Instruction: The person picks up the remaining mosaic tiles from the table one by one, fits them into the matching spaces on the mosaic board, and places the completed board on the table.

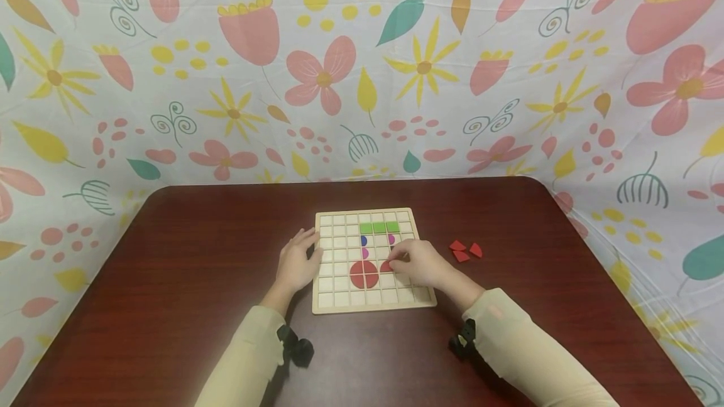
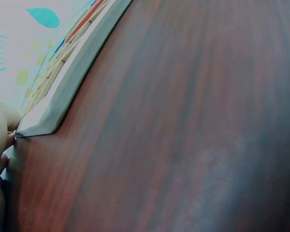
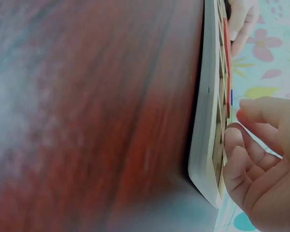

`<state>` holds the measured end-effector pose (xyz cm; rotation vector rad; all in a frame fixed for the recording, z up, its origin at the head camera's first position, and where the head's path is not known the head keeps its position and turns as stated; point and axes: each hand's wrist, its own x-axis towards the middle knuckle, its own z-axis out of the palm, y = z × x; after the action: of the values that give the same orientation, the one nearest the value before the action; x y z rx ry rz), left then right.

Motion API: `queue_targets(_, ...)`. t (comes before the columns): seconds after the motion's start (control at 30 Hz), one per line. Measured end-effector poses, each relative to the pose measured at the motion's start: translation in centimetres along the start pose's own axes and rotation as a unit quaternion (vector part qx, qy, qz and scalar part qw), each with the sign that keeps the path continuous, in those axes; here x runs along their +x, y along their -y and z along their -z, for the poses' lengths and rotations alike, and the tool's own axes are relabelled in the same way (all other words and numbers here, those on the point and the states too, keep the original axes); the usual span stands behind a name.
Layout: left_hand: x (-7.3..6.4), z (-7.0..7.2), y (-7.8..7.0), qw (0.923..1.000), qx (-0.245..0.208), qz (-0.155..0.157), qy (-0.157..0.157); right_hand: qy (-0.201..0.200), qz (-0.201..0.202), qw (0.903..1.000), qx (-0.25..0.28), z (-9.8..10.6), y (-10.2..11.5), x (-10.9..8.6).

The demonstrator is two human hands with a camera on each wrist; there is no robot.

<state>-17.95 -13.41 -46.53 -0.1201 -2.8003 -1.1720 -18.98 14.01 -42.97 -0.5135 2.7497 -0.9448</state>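
A wooden grid board (image 1: 334,300) lies on the table. My right hand (image 1: 421,262) is over its right half, thumb and forefinger pinching at a red quarter-circle piece (image 1: 386,266) on a cell. In the right wrist view, the curled fingers (image 3: 266,111) come right over the board's edge. To the left of that piece, red quarter-circles form a full red disc (image 1: 364,274). My left hand (image 1: 296,261) rests at the board's left edge, fingers loosely extended, fingertips (image 2: 9,116) by the rim in the left wrist view.
Three loose red quarter-circle pieces (image 1: 460,256) lie right of the board. On the grid are a row of green squares (image 1: 379,227), a blue rounded piece (image 1: 364,240) and magenta rounded pieces (image 1: 364,254). A flowered cloth (image 1: 362,68) hangs behind the dark wooden table (image 1: 198,256).
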Motion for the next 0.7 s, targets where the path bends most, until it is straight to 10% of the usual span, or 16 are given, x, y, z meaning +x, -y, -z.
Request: queue_targets(0.7,0.0,0.0,0.0,1.0000,-0.001,0.000,0.003,-0.045,0.014,0.9989,-0.005,1.9,-0.8,-1.3)
